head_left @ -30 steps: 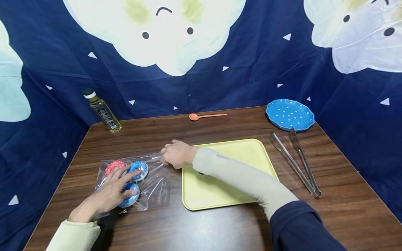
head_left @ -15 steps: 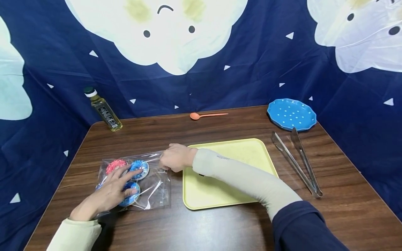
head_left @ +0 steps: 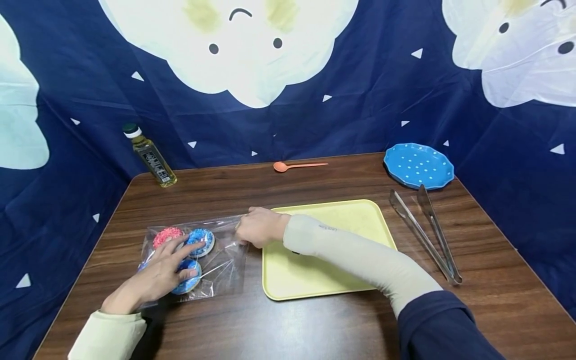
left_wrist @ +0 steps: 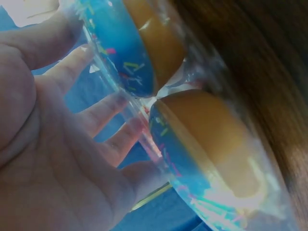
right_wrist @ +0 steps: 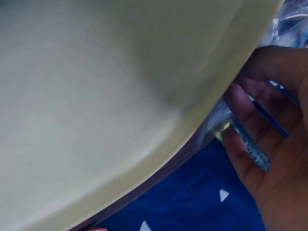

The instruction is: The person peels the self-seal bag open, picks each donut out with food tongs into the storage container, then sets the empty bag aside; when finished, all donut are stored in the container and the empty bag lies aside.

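Note:
A clear plastic bag (head_left: 225,272) lies at the left of the table with several frosted donuts inside, among them a pink one (head_left: 166,235) and a blue one (head_left: 208,238). My left hand (head_left: 155,277) rests on the bag over the donuts, fingers spread. Blue icing with coloured sprinkles shows on a donut (left_wrist: 202,130) in the left wrist view, close to my fingers. At the bag's upper right corner, my right hand (head_left: 261,228) pinches the plastic beside the yellow tray (head_left: 328,275). The right wrist view shows its curled fingers and thumb past the tray's rim.
Metal tongs (head_left: 427,240) lie right of the tray, below a blue dotted plate (head_left: 418,165). An orange spoon (head_left: 299,166) lies along the back edge. A bottle of yellowish liquid (head_left: 155,162) stands at the back left. A blue curtain hangs behind the table.
My right hand's fingers have gone from extended to curled at the bag's corner, and the hand has shifted slightly right. My left hand has stayed on the donuts.

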Tool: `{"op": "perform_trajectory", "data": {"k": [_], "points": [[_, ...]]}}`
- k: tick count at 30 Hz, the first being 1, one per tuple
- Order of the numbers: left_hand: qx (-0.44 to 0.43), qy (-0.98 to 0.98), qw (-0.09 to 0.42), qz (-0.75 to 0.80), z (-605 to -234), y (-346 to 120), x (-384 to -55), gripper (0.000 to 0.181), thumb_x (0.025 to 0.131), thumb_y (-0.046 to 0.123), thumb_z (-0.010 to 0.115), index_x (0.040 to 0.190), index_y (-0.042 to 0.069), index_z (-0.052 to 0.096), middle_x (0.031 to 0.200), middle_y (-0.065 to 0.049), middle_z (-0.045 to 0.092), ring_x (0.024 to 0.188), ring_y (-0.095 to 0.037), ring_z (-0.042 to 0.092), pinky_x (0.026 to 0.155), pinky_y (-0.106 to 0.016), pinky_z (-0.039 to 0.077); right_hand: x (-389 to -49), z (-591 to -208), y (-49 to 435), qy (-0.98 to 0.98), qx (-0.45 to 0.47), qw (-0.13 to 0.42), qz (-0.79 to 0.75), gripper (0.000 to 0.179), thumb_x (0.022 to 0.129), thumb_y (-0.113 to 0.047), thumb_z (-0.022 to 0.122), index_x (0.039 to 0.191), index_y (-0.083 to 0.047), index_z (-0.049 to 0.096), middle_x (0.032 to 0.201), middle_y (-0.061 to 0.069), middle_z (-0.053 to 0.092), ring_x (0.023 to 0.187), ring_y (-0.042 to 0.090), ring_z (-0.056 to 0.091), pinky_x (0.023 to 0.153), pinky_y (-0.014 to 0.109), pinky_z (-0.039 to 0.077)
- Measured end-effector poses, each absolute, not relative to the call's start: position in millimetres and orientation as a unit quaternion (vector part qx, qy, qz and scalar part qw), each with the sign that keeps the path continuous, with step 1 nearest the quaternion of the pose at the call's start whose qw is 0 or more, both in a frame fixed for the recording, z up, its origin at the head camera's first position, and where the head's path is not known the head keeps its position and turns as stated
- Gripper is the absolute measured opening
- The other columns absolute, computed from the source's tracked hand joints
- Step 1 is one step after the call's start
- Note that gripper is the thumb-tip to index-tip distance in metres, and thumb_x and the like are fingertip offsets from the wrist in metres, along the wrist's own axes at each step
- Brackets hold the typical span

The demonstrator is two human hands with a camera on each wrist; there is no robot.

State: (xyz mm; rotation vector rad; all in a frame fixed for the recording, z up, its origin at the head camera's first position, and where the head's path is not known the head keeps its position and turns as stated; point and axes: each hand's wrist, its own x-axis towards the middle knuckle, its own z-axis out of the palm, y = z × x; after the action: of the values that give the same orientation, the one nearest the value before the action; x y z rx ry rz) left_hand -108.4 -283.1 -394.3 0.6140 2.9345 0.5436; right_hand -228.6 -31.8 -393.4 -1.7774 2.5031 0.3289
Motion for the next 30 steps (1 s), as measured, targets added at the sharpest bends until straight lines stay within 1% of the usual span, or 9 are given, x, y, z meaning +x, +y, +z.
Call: {"op": "perform_trajectory", "data": {"k": [3,5,7,12,15,18,22,27,30], "points": [[0.203,0.962,0.048,0.179,-394,-283,-110,0.056,0.09,0.019,0.075,0.141,0.01,0.054,0.148,-0.034,0.033,0.134,-0.058,0.027,0.098,-0.077,0.023,-220,-392,-37,0.801,-0.59,0.035,0.101,0.025,0.086,-0.003,0.064,0.083,-0.028,0.064,0.093,-0.018,0.066,0.087,0.007,0.057,0.087,0.037,0.044],[0.203,0.961,0.05,0.181,-394,-283,-111,0.056,0.091,0.019,0.074,0.142,0.01,0.053,0.148,-0.033,0.032,0.134,-0.057,0.026,0.099,-0.077,0.022,-212,-390,-41,0.792,-0.6,0.037,0.103,0.024,0.085,-0.004,0.064,0.086,-0.028,0.067,0.093,-0.018,0.066,0.088,0.006,0.059,0.086,0.035,0.044],[0.2,0.961,0.052,0.182,-394,-283,-111,0.056,0.091,0.019,0.074,0.142,0.01,0.053,0.148,-0.033,0.032,0.134,-0.058,0.025,0.099,-0.077,0.022,-206,-389,-45,0.785,-0.609,0.034,0.108,0.024,0.086,-0.006,0.064,0.085,-0.03,0.066,0.088,-0.019,0.065,0.085,0.005,0.059,0.085,0.033,0.044],[0.191,0.963,0.056,0.183,-393,-282,-109,0.057,0.091,0.02,0.074,0.142,0.011,0.053,0.15,-0.032,0.031,0.135,-0.058,0.025,0.099,-0.077,0.022,-199,-389,-46,0.782,-0.613,0.04,0.105,0.025,0.087,-0.005,0.062,0.08,-0.029,0.063,0.079,-0.017,0.061,0.074,0.005,0.056,0.07,0.029,0.045],[0.187,0.963,0.062,0.181,-393,-282,-107,0.057,0.091,0.022,0.074,0.143,0.012,0.053,0.15,-0.033,0.031,0.135,-0.058,0.025,0.098,-0.077,0.023,-200,-389,-41,0.789,-0.605,0.05,0.095,0.027,0.084,-0.001,0.061,0.078,-0.027,0.062,0.079,-0.015,0.061,0.07,0.006,0.054,0.061,0.029,0.045],[0.188,0.963,0.065,0.179,-393,-282,-106,0.057,0.091,0.023,0.074,0.143,0.012,0.053,0.149,-0.033,0.031,0.135,-0.058,0.025,0.097,-0.078,0.023,-199,-390,-36,0.796,-0.595,0.056,0.095,0.029,0.081,0.002,0.06,0.075,-0.026,0.061,0.075,-0.014,0.059,0.066,0.007,0.052,0.058,0.029,0.044],[0.189,0.963,0.064,0.18,-393,-283,-106,0.057,0.091,0.022,0.074,0.143,0.012,0.053,0.149,-0.034,0.03,0.134,-0.059,0.025,0.097,-0.079,0.024,-195,-392,-34,0.798,-0.592,0.063,0.1,0.029,0.081,0.002,0.064,0.079,-0.027,0.064,0.077,-0.015,0.062,0.069,0.006,0.054,0.06,0.027,0.046],[0.195,0.963,0.056,0.18,-393,-283,-106,0.057,0.09,0.022,0.075,0.142,0.011,0.053,0.149,-0.034,0.031,0.134,-0.059,0.026,0.097,-0.078,0.024,-182,-393,-40,0.774,-0.621,0.054,0.107,0.024,0.087,-0.006,0.067,0.092,-0.029,0.068,0.094,-0.018,0.065,0.085,0.004,0.061,0.067,0.026,0.051],[0.198,0.962,0.053,0.18,-393,-283,-106,0.057,0.09,0.022,0.074,0.142,0.011,0.053,0.149,-0.034,0.032,0.134,-0.058,0.027,0.097,-0.078,0.024,-175,-393,-41,0.761,-0.638,0.038,0.117,0.017,0.093,-0.012,0.065,0.092,-0.028,0.069,0.097,-0.017,0.066,0.09,0.005,0.063,0.069,0.025,0.052]]}}
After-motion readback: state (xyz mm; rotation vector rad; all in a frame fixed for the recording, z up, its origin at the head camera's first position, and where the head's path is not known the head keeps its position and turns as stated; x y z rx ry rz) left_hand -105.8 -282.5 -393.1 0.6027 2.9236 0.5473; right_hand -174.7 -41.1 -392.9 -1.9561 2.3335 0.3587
